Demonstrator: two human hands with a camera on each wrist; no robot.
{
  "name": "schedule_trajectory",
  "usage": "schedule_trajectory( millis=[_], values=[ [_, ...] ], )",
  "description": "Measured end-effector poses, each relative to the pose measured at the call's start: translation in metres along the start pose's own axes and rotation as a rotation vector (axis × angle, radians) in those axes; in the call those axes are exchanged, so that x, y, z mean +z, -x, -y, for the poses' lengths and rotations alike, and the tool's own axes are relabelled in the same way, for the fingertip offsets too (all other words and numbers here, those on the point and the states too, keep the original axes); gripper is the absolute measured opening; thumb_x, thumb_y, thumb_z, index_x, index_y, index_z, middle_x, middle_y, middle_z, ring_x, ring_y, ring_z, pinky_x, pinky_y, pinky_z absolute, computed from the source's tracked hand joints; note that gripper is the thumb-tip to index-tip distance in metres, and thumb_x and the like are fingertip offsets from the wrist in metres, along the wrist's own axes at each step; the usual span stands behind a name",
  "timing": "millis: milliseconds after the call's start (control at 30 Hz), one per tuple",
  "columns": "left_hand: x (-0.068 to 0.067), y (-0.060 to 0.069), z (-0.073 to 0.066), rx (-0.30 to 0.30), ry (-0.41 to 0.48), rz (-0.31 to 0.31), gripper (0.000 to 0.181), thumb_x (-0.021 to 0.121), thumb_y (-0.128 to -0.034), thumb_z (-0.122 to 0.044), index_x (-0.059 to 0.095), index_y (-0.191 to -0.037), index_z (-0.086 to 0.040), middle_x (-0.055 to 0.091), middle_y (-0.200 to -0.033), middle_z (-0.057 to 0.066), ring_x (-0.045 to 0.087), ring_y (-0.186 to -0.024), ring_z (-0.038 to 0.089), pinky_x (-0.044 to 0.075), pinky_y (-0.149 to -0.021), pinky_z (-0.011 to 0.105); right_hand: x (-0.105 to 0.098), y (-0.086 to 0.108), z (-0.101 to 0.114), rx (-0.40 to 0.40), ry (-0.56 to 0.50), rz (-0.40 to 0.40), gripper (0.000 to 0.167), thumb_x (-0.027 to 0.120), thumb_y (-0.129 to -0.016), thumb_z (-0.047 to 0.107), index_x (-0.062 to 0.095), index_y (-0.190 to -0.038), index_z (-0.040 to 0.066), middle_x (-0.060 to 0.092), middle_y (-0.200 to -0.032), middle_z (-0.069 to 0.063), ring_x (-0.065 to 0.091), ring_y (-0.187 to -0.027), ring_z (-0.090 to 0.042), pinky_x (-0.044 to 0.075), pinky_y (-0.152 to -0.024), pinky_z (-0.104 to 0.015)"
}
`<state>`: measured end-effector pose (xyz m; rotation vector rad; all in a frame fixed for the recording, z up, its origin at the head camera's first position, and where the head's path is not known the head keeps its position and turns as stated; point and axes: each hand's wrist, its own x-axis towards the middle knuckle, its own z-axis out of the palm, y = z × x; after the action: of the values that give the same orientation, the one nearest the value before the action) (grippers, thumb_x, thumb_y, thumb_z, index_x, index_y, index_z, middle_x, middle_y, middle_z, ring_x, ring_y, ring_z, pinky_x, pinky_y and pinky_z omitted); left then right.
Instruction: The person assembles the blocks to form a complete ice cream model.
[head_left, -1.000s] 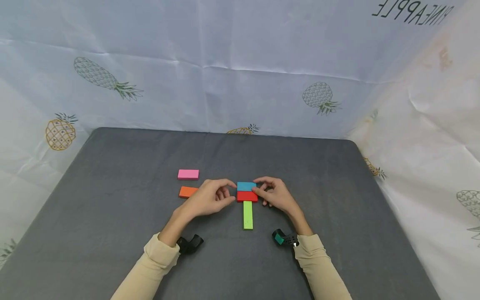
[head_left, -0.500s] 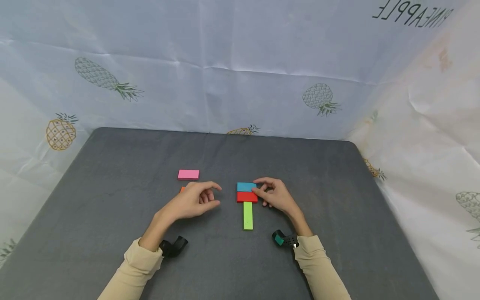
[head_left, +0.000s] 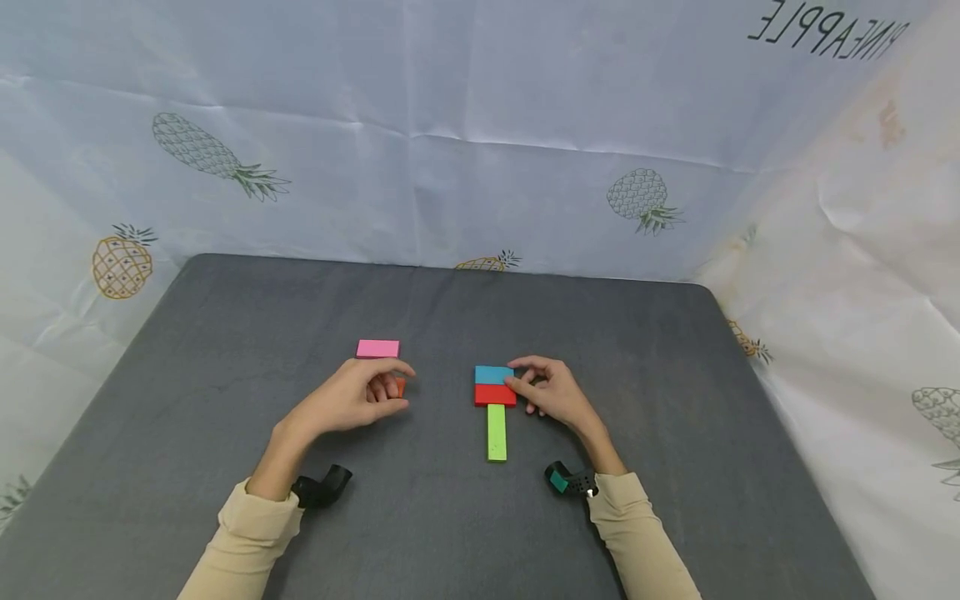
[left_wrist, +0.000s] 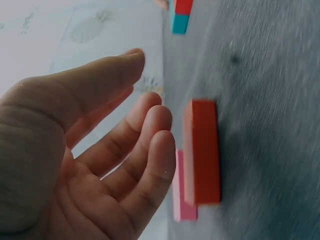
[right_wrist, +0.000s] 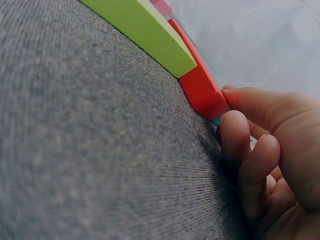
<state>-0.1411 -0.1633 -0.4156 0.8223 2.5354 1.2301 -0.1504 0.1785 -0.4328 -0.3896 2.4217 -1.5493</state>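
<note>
The orange block (left_wrist: 205, 152) is flanked by the left hand (head_left: 347, 395), grip apart. Whether the right hand (head_left: 553, 390) is clamped cannot be told.

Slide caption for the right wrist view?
Right hand at the end of a red block, a green block against its long side.

In the head view, the orange block (head_left: 401, 387) is mostly covered by the left hand (head_left: 352, 395). In the left wrist view, the pink block (left_wrist: 185, 212) is partly hidden behind the orange block. In the right wrist view, the blue block (right_wrist: 216, 121) is mostly hidden by the red block (right_wrist: 204, 92); the green block (right_wrist: 150, 37) is cropped above.
</note>
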Motion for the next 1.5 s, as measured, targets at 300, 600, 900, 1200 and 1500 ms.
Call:
schedule_trajectory(
  millis=[300,600,900,1200,1500],
  values=[
    [-0.024,0.01,0.008,-0.076,-0.105,0.019,0.033,0.08,-0.0863,-0.007,0.07,-0.117,-0.002,0.062,-0.079,-0.001,0.055,-0.067,0.004,0.05,-0.064,0.022,0.001,0.0,-0.002,0.0,-0.003,-0.009,0.032,0.068,-0.096,0.004,0.065,-0.126,-0.008,0.067,-0.083,-0.029,0.058,-0.049,-0.011,0.047,-0.047,-0.023],
    [-0.031,0.012,0.016,-0.177,-0.156,0.036,0.038,0.078,-0.0879,-0.009,0.066,-0.122,0.002,0.058,-0.077,0.002,0.05,-0.06,0.007,0.044,-0.059,0.022,0.005,-0.007,-0.025,0.005,-0.006,-0.031,0.033,0.07,-0.096,0.008,0.066,-0.127,-0.003,0.069,-0.083,-0.026,0.057,-0.048,-0.008,0.045,-0.045,-0.022],
    [-0.03,0.01,0.024,-0.193,-0.154,0.055,0.041,0.078,-0.0883,-0.01,0.065,-0.125,0.002,0.059,-0.078,0.002,0.051,-0.061,0.008,0.044,-0.06,0.022,0.002,0.0,0.001,0.007,-0.004,-0.017,0.032,0.069,-0.096,0.004,0.066,-0.126,-0.007,0.068,-0.084,-0.03,0.058,-0.049,-0.009,0.046,-0.047,-0.021],
    [-0.028,0.007,0.025,-0.175,-0.133,0.06,0.04,0.079,-0.0886,-0.012,0.066,-0.124,0.001,0.057,-0.08,0.002,0.051,-0.062,0.007,0.044,-0.06,0.022,0.001,-0.002,-0.002,0.007,-0.016,-0.013,0.032,0.068,-0.097,0.005,0.066,-0.127,-0.006,0.067,-0.083,-0.03,0.058,-0.049,-0.008,0.046,-0.047,-0.021],
    [-0.024,0.007,0.029,-0.201,-0.107,0.078,0.036,0.078,-0.088,-0.009,0.067,-0.121,0.0,0.056,-0.078,0.002,0.051,-0.062,0.008,0.044,-0.06,0.022,0.001,-0.001,-0.002,0.02,-0.021,-0.015,0.032,0.069,-0.096,0.005,0.066,-0.126,-0.006,0.067,-0.083,-0.029,0.058,-0.049,-0.009,0.046,-0.047,-0.021]
  ],
)
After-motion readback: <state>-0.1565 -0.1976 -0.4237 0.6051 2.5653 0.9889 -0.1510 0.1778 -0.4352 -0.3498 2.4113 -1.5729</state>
